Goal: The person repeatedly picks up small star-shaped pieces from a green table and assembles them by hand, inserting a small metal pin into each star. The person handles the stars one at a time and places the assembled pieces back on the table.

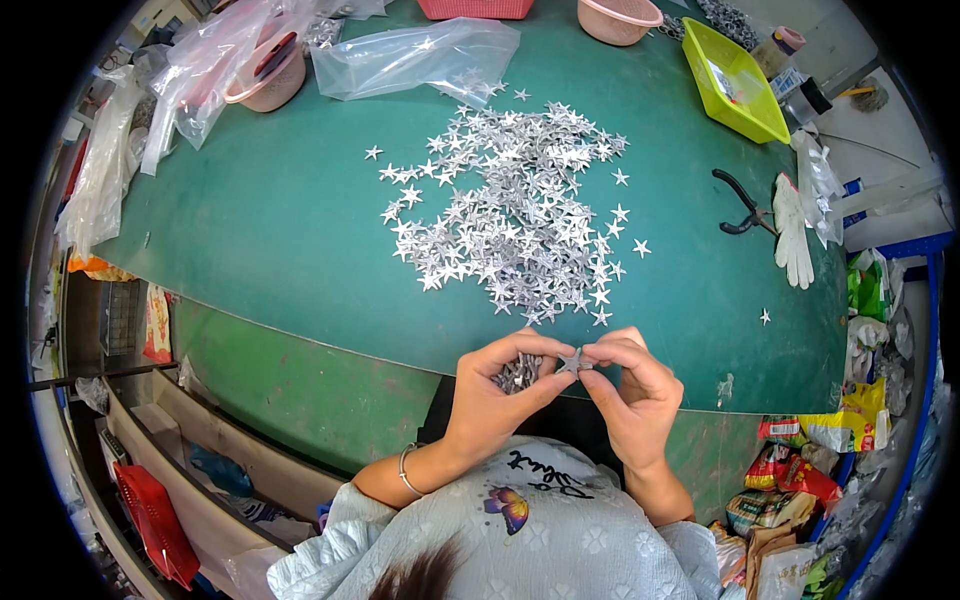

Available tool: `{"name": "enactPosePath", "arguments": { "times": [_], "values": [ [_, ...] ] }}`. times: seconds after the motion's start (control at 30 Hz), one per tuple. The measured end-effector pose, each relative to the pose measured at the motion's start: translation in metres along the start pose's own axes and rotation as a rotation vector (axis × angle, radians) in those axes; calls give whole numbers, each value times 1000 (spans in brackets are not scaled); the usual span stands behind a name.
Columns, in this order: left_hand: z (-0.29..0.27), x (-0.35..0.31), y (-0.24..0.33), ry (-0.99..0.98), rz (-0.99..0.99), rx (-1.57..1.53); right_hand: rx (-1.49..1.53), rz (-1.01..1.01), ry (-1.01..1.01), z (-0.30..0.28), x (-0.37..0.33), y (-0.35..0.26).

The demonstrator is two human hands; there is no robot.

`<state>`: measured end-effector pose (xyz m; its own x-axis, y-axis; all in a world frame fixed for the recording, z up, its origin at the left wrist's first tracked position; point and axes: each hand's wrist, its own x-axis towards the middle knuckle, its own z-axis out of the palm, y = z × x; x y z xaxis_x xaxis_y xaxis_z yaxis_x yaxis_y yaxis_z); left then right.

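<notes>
A silver star [572,362] sits pinched between the fingertips of both hands, just off the near edge of the bench [280,220]. The left hand [497,392] also cups a stack of stars [518,372] in its palm, touching that star's left side. The right hand [630,388] closes on the star alone. The loose pile [515,215] lies straight ahead, slightly left, equally near both hands.

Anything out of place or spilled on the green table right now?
One silver star lies alone near the table's right edge, well apart from the main star pile. A few more strays sit around the pile's rim. Nothing looks damaged; both hands, left hand and right hand, hold stars.
</notes>
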<state>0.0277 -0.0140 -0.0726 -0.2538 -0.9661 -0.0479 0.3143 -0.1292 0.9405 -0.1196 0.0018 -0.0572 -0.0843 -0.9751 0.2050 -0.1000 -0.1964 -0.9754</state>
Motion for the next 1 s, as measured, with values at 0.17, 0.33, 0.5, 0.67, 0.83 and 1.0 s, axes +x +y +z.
{"name": "enactPosePath", "arguments": {
  "times": [0.17,0.33,0.5,0.67,0.83,1.0],
  "values": [
    [1,-1,1,1,-9,-19,-54,-60,-17,-3,0,3],
    [1,-1,0,-9,1,-24,-183,-147,4,-3,2,1],
    [5,-1,9,22,-45,-30,-159,-102,-37,-4,0,1],
    [1,-2,9,-41,-54,48,317,223,-120,-7,-4,6],
    [0,0,4,-38,4,58,574,417,-195,-8,-8,10],
    [0,-1,7,-20,-46,40,451,362,-123,-3,-12,9]
  ]
}}
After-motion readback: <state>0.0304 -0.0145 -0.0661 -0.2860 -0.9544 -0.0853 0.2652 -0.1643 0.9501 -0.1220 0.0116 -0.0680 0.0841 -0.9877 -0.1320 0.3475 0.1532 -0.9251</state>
